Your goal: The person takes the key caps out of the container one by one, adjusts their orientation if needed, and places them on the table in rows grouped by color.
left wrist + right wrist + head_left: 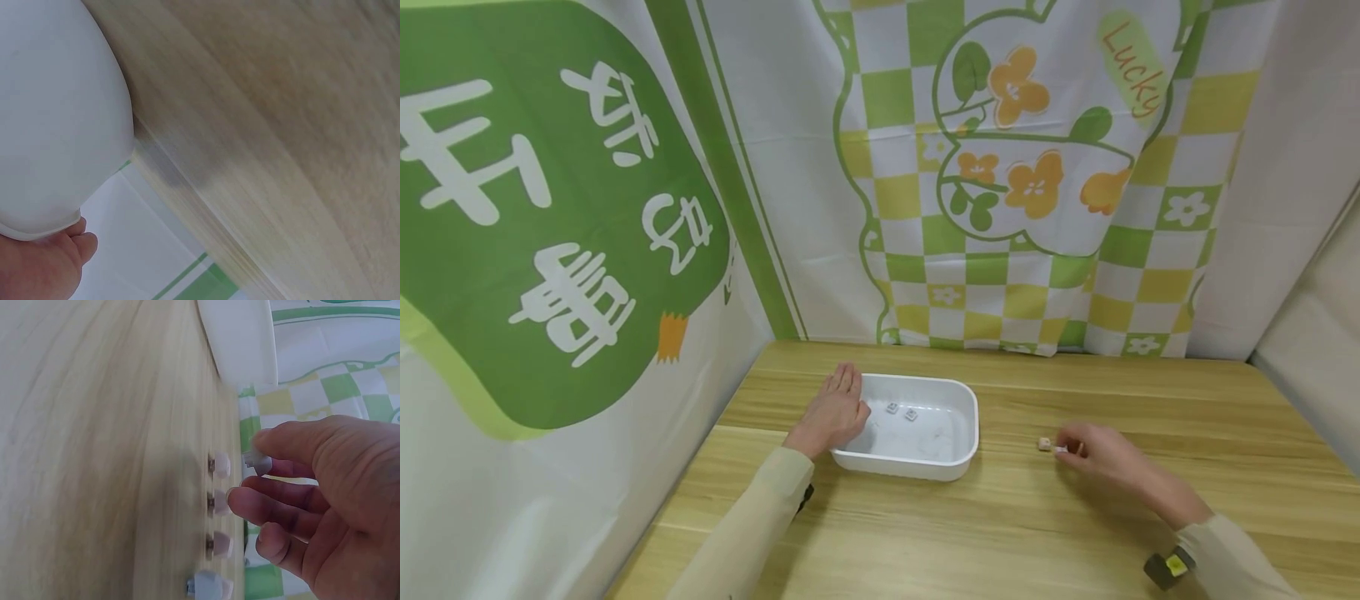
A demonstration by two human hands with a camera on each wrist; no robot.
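A white plastic tray [958, 433] stands on the table, with two small white pieces [911, 414] lying inside it. My left hand [835, 414] grips the tray's left rim; in the left wrist view the tray's wall hides much of that hand. To the tray's right, my right hand [1101, 452] pinches a small white keycap-like piece [259, 462] between thumb and index finger, its ridged underside showing. The other fingers are loosely bent. Beside them, several pale pink keycap-like pieces [220, 503] stand in a row on the table, a grey-white one [208, 586] at the near end.
The wooden table [1000, 533] reaches back to a hanging cloth [895, 275] with green and yellow checks. Another printed cloth [550, 350] hangs along the left side. A dark wrist device [1168, 568] sits by the right sleeve.
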